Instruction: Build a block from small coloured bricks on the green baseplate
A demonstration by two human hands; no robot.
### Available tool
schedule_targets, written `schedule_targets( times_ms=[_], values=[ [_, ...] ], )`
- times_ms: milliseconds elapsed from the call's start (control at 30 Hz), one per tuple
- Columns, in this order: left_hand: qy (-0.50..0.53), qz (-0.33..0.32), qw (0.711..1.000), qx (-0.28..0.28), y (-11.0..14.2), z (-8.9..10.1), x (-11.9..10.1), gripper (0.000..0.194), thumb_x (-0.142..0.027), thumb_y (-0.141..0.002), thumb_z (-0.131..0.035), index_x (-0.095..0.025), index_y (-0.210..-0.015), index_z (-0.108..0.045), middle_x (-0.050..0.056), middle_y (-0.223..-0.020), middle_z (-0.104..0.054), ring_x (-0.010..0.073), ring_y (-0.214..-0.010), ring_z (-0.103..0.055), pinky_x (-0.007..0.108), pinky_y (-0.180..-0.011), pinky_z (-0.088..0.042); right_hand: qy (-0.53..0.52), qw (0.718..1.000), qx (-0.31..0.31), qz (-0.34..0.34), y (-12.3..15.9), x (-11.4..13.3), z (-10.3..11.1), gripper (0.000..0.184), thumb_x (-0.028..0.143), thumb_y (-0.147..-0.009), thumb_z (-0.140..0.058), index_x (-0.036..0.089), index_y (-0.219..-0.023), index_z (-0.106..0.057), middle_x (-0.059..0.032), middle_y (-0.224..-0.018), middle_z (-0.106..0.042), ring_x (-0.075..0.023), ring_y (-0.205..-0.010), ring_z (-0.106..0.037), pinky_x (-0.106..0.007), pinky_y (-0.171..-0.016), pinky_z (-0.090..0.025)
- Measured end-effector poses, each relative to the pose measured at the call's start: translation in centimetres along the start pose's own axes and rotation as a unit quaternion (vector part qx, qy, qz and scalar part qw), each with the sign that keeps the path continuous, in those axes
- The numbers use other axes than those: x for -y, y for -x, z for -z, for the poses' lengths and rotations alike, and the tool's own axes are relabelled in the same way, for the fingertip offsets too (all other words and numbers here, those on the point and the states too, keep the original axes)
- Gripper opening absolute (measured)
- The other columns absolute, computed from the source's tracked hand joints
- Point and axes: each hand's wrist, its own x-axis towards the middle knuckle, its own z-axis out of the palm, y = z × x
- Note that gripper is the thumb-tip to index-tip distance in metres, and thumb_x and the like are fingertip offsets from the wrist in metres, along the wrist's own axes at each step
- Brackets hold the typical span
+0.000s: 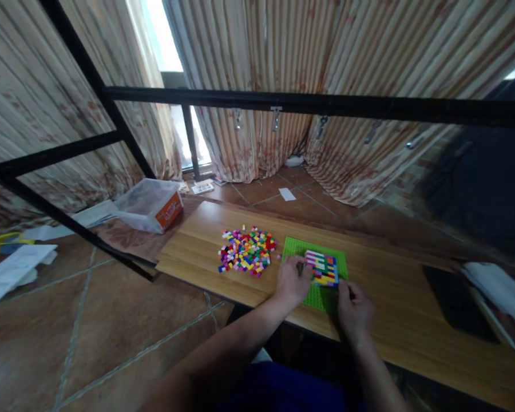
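Block (pixel 324 266) on green baseplate (pixel 316 298)

Right hand (pixel 355 306): thumb and fingers drawn nearly together at the block's near right corner; cannot tell whether a brick is pinched. Left hand (pixel 292 280): grip partly curled at the left edge, contents unclear (own fingers hide them). Both so placed, I judge, to brace the block. Baseplate lies flat on the worktop (pixel 386 286), presumably for firm backing. Loose bricks (pixel 248 252) spread left of it, probably for easy reach. Farther off, clear bin (pixel 137 200) beyond worktop's left end, likely kept aside for space.
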Motion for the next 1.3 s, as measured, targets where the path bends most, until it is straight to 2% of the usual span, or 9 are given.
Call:
schedule_targets(
  times_ms=[67, 233, 400, 533, 667, 800, 967, 1133, 1300],
  values=[
    [0.003, -0.028, 0.999, -0.016, 1.0, 1.6, 0.6, 0.012, -0.017, -0.083, -0.062, -0.022, -0.092, -0.067, 0.003, -0.096, -0.067, 0.0172, -0.091, -0.063, 0.035, -0.095, -0.048, 0.012, 1.000, 0.000, 0.000, 0.0, -0.1, 0.0, 0.056, 0.065, -0.088, -0.044, 0.016, -0.086, -0.071, -0.0130, -0.086, -0.072, -0.0259, -0.077, -0.064, -0.033, -0.069, -0.044],
    [-0.026, -0.070, 0.996, -0.043, 1.9, 7.5, 3.4, 0.019, -0.011, -0.082, -0.057, -0.021, -0.094, -0.066, 0.004, -0.097, -0.065, 0.0169, -0.093, -0.062, 0.032, -0.087, -0.050, 0.030, 0.999, -0.008, -0.006, 0.0, -0.4, 0.0, 0.059, 0.068, -0.087, -0.043, 0.016, -0.088, -0.072, -0.0139, -0.085, -0.073, -0.0272, -0.076, -0.065, -0.034, -0.068, -0.044],
    [-0.081, -0.027, 0.986, -0.143, -0.4, 13.4, 6.4, 0.017, -0.012, -0.079, -0.058, -0.019, -0.092, -0.068, 0.004, -0.093, -0.065, 0.0166, -0.086, -0.061, 0.030, -0.081, -0.049, 0.044, 0.999, -0.003, -0.009, 0.0, -0.5, 0.1, 0.062, 0.069, -0.086, -0.042, 0.015, -0.088, -0.072, -0.0137, -0.084, -0.073, -0.0263, -0.075, -0.065, -0.032, -0.066, -0.044],
    [-0.067, -0.014, 0.979, -0.193, -3.0, 16.0, 7.6, 0.014, -0.014, -0.076, -0.060, -0.018, -0.086, -0.069, 0.003, -0.085, -0.064, 0.0147, -0.076, -0.059, 0.028, -0.074, -0.047, 0.065, 0.998, 0.004, -0.021, 0.0, -0.5, 0.2, 0.058, 0.066, -0.086, -0.041, 0.017, -0.086, -0.071, -0.0119, -0.081, -0.072, -0.0259, -0.075, -0.065, -0.032, -0.065, -0.044],
    [0.018, 0.031, 0.977, -0.212, -5.2, 17.0, 8.1, 0.014, -0.019, -0.069, -0.064, -0.017, -0.083, -0.068, 0.000, -0.071, -0.061, 0.0121, -0.063, -0.055, 0.024, -0.063, -0.043, 0.076, 0.997, 0.010, -0.014, 0.0, -0.4, 0.3, 0.055, 0.064, -0.087, -0.041, 0.017, -0.086, -0.070, -0.0117, -0.083, -0.072, -0.0264, -0.077, -0.065, -0.032, -0.067, -0.044],
    [0.088, 0.069, 0.970, -0.218, -5.6, 18.6, 8.7, 0.023, -0.029, -0.070, -0.063, -0.015, -0.088, -0.068, -0.004, -0.060, -0.055, 0.0112, -0.055, -0.049, 0.023, -0.056, -0.039, 0.083, 0.996, 0.012, -0.025, 0.0, -0.3, 0.3, 0.053, 0.061, -0.087, -0.041, 0.018, -0.086, -0.070, -0.0120, -0.084, -0.072, -0.0271, -0.079, -0.065, -0.033, -0.068, -0.044],
    [0.067, 0.038, 0.954, -0.291, -3.1, 20.2, 10.2, 0.032, -0.038, -0.079, -0.059, -0.015, -0.100, -0.067, 0.004, -0.087, -0.067, 0.0166, -0.080, -0.061, 0.028, -0.073, -0.048, 0.095, 0.995, 0.012, -0.038, 0.0, -0.3, 0.4, 0.050, 0.058, -0.086, -0.041, 0.018, -0.086, -0.070, -0.0109, -0.083, -0.071, -0.0269, -0.078, -0.065, -0.034, -0.068, -0.043],
    [0.037, 0.039, 0.945, -0.323, -1.0, 18.9, 11.4, 0.038, -0.045, -0.090, -0.048, -0.018, -0.114, -0.061, 0.008, -0.110, -0.066, 0.0203, -0.104, -0.061, 0.035, -0.096, -0.048, 0.104, 0.994, 0.008, -0.038, 0.0, 0.1, 0.5, 0.048, 0.057, -0.085, -0.041, 0.018, -0.085, -0.069, -0.0107, -0.081, -0.071, -0.0269, -0.079, -0.065, -0.033, -0.068, -0.043],
    [0.048, 0.029, 0.949, -0.311, -1.6, 16.5, 11.0, 0.040, -0.047, -0.095, -0.041, -0.019, -0.117, -0.060, 0.009, -0.121, -0.062, 0.0209, -0.119, -0.056, 0.036, -0.107, -0.041, 0.116, 0.992, 0.020, -0.044, -0.1, 0.2, 0.6, 0.047, 0.057, -0.085, -0.040, 0.019, -0.082, -0.069, -0.0108, -0.082, -0.071, -0.0271, -0.078, -0.065, -0.033, -0.067, -0.042]
  ],
)
